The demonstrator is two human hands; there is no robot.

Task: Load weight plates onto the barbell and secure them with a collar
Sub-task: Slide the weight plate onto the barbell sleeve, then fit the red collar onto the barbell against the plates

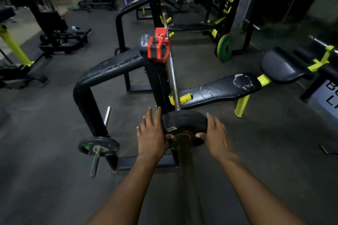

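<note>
Dark rubber gym flooring (45,115) spreads under a worn black bench (219,89) and its rack. Your left hand (151,133) and right hand (215,133) clasp a black weight plate (184,120) from either side, thumbs curled onto its near face, fingers stretched along the rim. It sits on the barbell (172,78) sleeve near the rack upright. A red collar (158,47) is perched atop that upright, well apart from the plate.
</note>
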